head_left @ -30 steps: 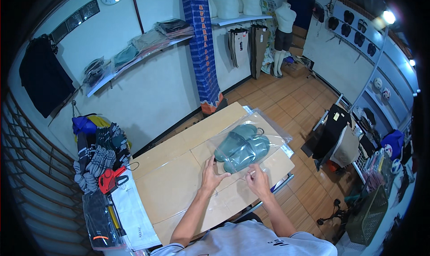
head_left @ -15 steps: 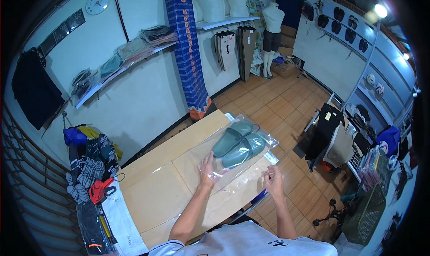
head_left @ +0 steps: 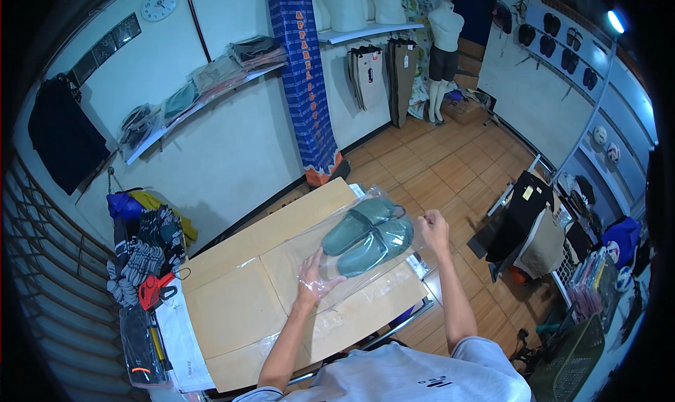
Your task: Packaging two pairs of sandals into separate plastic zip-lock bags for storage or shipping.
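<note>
A pair of green slide sandals (head_left: 373,251) lies side by side in a clear plastic bag (head_left: 330,244) on a cardboard-topped table (head_left: 235,307). My left hand (head_left: 313,279) rests at the bag's near left part, its fingers and thumb spread, with film wrinkled around it. My right hand (head_left: 434,230) is off the table's right side, raised by the bag's right end. Its fingers are closed in a pinch on the edge of the film there.
Left of the cardboard are a red tape dispenser (head_left: 153,291), striped knit goods (head_left: 137,268) and a white packet (head_left: 179,339). A blue pillar (head_left: 304,79) rises behind. Clothes on a rack (head_left: 524,219) and a green basket (head_left: 576,363) stand at the right.
My right hand has moved up and away, from beside the table's near right edge to the bag's right end. My left hand stays at the bag's near left part.
</note>
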{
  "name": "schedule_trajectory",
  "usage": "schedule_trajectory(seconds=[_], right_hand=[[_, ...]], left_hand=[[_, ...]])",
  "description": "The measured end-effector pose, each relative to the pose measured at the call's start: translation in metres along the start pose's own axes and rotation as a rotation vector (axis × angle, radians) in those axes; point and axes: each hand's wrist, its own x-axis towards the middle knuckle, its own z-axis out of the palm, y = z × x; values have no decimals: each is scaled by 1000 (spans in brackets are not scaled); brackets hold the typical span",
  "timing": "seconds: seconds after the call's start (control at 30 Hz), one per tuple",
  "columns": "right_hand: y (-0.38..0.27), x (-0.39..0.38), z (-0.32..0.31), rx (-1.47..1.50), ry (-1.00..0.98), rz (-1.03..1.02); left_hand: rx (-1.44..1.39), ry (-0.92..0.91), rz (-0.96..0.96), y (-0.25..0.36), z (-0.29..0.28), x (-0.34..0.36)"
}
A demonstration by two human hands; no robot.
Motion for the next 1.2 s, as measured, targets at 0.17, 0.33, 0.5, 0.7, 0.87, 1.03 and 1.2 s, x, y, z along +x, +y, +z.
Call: schedule_trajectory(seconds=[0.17, 0.33, 0.5, 0.7, 0.87, 1.03, 1.2], right_hand=[[29, 50, 45, 58, -317, 231], [24, 60, 69, 281, -670, 372], [46, 58, 81, 430, -583, 371], [48, 61, 71, 412, -544, 399], [64, 94, 36, 615, -444, 454], [96, 127, -5, 649, -369, 363], [125, 155, -57, 592, -221, 326]], left_hand=[[-44, -6, -17, -6, 8, 2], [-24, 12, -50, -3, -2, 0], [-5, 21, -9, 3, 0, 3], [-77, -35, -98, 13, -8, 1], [-58, -2, -78, 5, -6, 0], [-46, 1, -78, 7, -5, 2], [-63, 1, -64, 3, -1, 2]])
